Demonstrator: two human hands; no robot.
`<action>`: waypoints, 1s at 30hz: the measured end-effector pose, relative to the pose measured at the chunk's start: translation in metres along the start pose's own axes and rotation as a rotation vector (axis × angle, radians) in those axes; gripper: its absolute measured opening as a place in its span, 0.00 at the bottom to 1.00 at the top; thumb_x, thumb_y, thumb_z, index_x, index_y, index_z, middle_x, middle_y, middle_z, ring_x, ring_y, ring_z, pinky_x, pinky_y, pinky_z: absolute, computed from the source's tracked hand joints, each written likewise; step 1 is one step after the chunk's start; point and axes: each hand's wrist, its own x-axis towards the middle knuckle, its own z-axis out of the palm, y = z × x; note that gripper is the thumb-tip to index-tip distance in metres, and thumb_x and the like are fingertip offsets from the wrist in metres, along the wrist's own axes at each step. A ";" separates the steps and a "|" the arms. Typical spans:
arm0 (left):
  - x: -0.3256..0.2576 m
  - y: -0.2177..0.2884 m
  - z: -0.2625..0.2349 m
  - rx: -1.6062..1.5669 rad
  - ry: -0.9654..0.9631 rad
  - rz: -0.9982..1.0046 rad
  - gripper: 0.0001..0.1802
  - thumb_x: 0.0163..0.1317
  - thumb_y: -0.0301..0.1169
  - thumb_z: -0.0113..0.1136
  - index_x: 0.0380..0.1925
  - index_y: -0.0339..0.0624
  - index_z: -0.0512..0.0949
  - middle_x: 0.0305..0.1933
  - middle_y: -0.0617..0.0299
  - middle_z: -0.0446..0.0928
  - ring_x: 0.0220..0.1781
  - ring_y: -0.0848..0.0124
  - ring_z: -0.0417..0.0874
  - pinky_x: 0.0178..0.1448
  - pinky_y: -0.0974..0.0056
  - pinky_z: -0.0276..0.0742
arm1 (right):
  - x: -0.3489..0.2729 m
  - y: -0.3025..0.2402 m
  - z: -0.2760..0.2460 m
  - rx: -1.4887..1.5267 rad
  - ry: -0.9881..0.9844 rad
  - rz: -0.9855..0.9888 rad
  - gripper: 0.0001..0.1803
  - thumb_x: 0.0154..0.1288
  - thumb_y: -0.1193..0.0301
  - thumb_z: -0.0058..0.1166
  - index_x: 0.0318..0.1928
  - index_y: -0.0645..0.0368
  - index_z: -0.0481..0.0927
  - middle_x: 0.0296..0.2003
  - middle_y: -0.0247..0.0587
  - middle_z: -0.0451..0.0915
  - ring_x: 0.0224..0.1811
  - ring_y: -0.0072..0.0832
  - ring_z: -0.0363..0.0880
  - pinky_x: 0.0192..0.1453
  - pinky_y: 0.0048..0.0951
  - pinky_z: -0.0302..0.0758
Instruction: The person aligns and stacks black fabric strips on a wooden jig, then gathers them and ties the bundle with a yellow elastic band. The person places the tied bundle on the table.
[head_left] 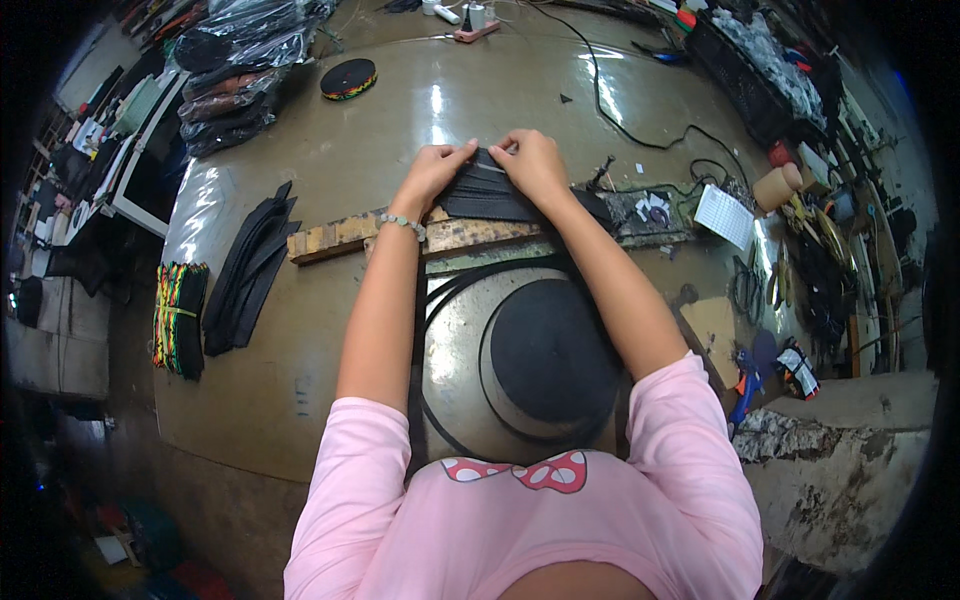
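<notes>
My left hand [432, 172] and my right hand [530, 162] both grip a stack of cut black webbing strips [488, 194] from either side, holding it over a long wooden block [335, 236] on the brown table. A beaded bracelet sits on my left wrist. Below my hands lies a large roll of black webbing [555, 362], with its loose strap [445, 292] looping up toward the stack. Pink sleeves cover my upper arms.
A pile of black strips [250, 268] and a bundle of striped multicoloured strips [180, 318] lie at the left. A striped roll [349, 78] sits far back. Plastic-wrapped dark bundles [235, 70] are at far left. A black cable [620, 120], paper, tape and tools crowd the right.
</notes>
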 end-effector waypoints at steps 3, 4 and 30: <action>0.004 -0.006 0.004 0.111 0.050 0.038 0.16 0.53 0.40 0.63 0.27 0.34 0.80 0.22 0.67 0.75 0.23 0.79 0.71 0.29 0.71 0.67 | -0.001 -0.011 -0.012 -0.031 -0.089 0.039 0.12 0.51 0.60 0.59 0.30 0.54 0.83 0.28 0.49 0.81 0.34 0.45 0.80 0.41 0.40 0.75; 0.006 -0.008 0.004 0.166 0.078 0.048 0.16 0.53 0.40 0.63 0.25 0.35 0.80 0.21 0.68 0.74 0.22 0.79 0.70 0.27 0.72 0.66 | -0.003 -0.012 -0.023 -0.016 -0.113 0.015 0.16 0.50 0.57 0.60 0.29 0.57 0.82 0.26 0.50 0.80 0.33 0.45 0.80 0.39 0.40 0.75; 0.011 -0.014 0.003 0.065 0.020 0.141 0.17 0.54 0.35 0.62 0.35 0.29 0.79 0.30 0.58 0.79 0.29 0.75 0.77 0.35 0.70 0.72 | -0.071 0.080 -0.168 -0.056 -0.049 0.144 0.17 0.57 0.60 0.57 0.25 0.64 0.76 0.17 0.29 0.71 0.17 0.18 0.66 0.24 0.23 0.64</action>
